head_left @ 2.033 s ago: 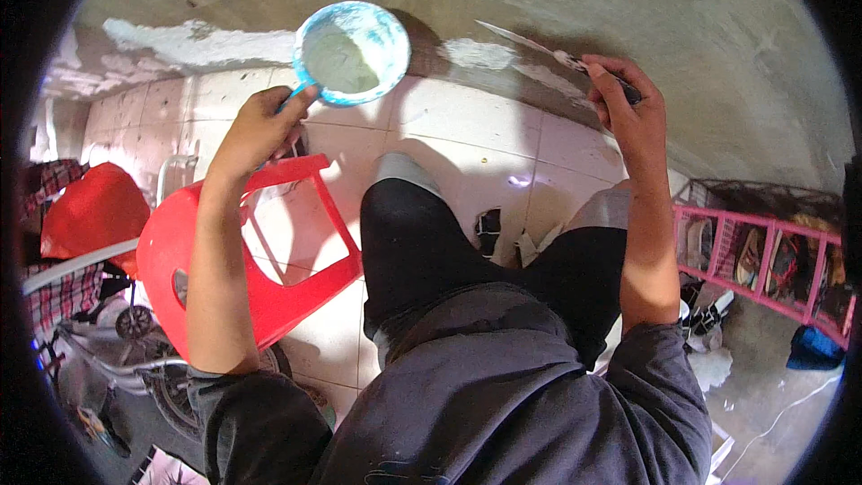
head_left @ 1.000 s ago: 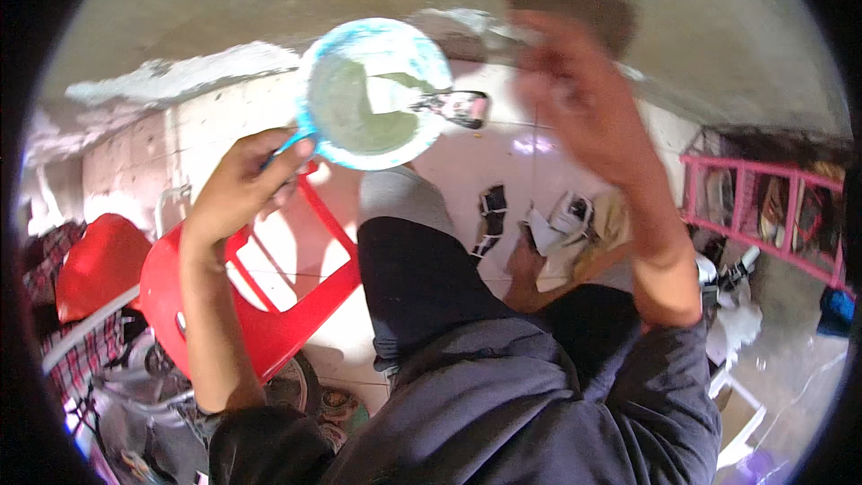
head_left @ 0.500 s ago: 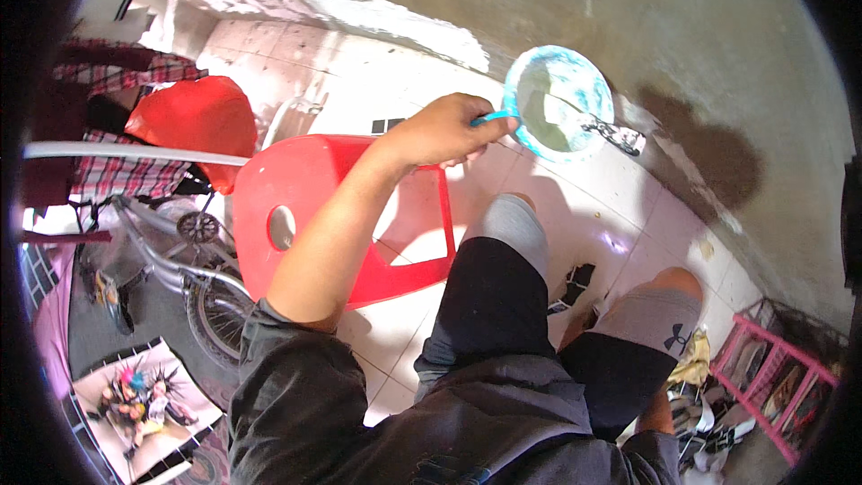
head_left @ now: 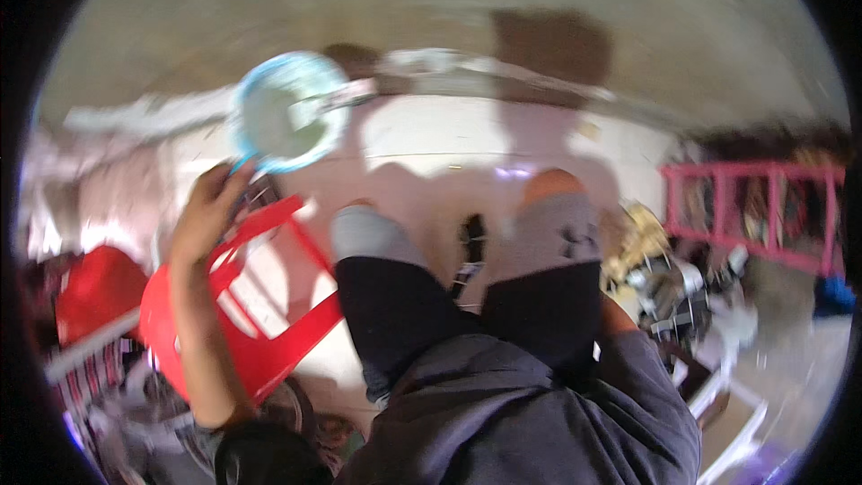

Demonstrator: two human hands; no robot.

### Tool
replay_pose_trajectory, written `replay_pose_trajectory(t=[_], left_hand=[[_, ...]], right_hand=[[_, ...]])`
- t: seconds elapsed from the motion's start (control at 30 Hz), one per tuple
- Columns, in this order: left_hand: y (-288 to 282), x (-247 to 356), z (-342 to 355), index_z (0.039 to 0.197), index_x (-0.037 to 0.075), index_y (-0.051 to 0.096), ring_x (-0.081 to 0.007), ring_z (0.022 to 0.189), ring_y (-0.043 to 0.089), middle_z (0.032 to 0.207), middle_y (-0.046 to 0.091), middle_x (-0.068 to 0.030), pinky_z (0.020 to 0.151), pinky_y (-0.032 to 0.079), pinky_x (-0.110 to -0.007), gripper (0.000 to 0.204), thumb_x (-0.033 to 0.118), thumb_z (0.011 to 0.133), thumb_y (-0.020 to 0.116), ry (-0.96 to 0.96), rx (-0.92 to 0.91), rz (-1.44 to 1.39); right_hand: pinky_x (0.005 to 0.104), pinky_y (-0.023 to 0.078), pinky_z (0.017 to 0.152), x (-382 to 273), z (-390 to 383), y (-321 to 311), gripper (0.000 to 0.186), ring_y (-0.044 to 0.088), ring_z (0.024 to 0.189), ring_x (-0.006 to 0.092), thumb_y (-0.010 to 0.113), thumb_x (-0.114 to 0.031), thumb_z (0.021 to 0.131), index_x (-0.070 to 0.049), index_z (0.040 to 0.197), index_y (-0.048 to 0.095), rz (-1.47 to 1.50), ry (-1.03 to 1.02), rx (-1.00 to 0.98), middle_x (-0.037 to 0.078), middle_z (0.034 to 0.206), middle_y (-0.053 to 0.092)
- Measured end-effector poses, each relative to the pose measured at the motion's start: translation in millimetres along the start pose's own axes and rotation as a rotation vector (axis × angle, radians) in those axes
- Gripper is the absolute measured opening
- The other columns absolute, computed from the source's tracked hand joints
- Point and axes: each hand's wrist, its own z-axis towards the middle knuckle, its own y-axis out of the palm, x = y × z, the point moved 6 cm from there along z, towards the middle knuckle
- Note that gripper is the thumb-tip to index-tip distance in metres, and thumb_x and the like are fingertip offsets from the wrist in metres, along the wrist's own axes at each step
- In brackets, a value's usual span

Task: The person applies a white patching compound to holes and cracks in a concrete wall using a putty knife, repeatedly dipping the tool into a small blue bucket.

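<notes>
My left hand (head_left: 212, 207) is closed around the short blue handle of a light blue plastic dipper (head_left: 241, 124), smeared with white, which is held out near the wall at the left. Greyish-green contents (head_left: 278, 121) lie at the bottom of it. A flat tool with a pale blade and a dark, patterned handle (head_left: 359, 90) leans over the dipper's right rim; motion blur hides its exact kind. My right forearm (head_left: 616, 314) goes down beside my right thigh, and the hand itself is hidden behind the leg.
A red plastic stool (head_left: 301, 337) lies tipped by my left arm. A red bag (head_left: 101, 292) sits farther left. Ahead stands a bare wall (head_left: 431, 9) with white patches along its foot. At right are a pink rack (head_left: 763, 242) and piled cloths and clutter (head_left: 673, 296).
My view has swung to the right, so the dipper, stool and wall now appear farther left. My left hand keeps hold of the dipper's handle.
</notes>
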Motion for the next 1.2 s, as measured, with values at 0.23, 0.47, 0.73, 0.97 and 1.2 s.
replay_pose_trajectory(t=[0.23,0.47,0.73,0.97,1.2], left_hand=[[9.7,12.0,5.3,0.082,0.01,0.055,-0.0041,0.039,0.038,0.057,0.046,0.0039,0.035,0.029,-0.02,0.036,0.041,0.099,0.057,-0.053,-0.007,-0.137],[-3.8,-4.1,8.0,0.082,0.011,0.052,-0.0037,0.037,0.035,0.054,0.042,0.0039,0.033,0.026,-0.02,0.038,0.045,0.101,0.052,0.015,-0.005,-0.049],[9.0,31.3,-13.5,0.112,0.014,0.061,-0.0059,0.052,0.042,0.073,0.055,0.0055,0.043,0.026,-0.022,0.032,0.041,0.1,0.05,-0.086,-0.064,0.102],[3.0,18.9,-9.4,0.1,0.019,0.055,-0.0054,0.049,0.04,0.068,0.049,0.0066,0.04,0.028,-0.02,0.029,0.046,0.101,0.046,-0.096,-0.175,0.141],[12.3,21.7,-4.4,0.099,0.019,0.056,-0.0073,0.043,0.039,0.063,0.047,0.0059,0.036,0.025,-0.021,0.031,0.047,0.102,0.042,-0.155,-0.135,0.215]], right_hand=[[0.0451,0.051,0.086,-23.2,-11.2,27.4,0.054,0.065,0.096,0.0336,0.047,-0.053,0.095,-0.005,0.115,0.062,0.092,0.07,-0.003,0.018,0.101,0.068],[0.0497,0.051,0.084,-13.2,-84.8,56.3,0.042,0.064,0.103,0.0383,0.048,-0.04,0.093,-0.006,0.111,0.065,0.353,0.468,0.011,0.022,0.105,0.067],[0.0431,0.05,0.088,0.3,-179.9,96.3,0.053,0.064,0.107,0.0373,0.051,-0.046,0.089,-0.002,0.115,0.064,0.551,0.725,0.22,0.022,0.109,0.068],[0.0437,0.051,0.089,-8.4,-249.0,144.4,0.05,0.065,0.106,0.0349,0.058,-0.044,0.084,-0.005,0.114,0.068,0.718,0.759,-0.176,0.02,0.107,0.07],[0.0444,0.05,0.091,-17.2,-304.8,161.5,0.066,0.066,0.1,0.0361,0.041,-0.061,0.093,-0.003,0.099,0.072,0.593,0.971,-0.073,0.021,0.099,0.071]])
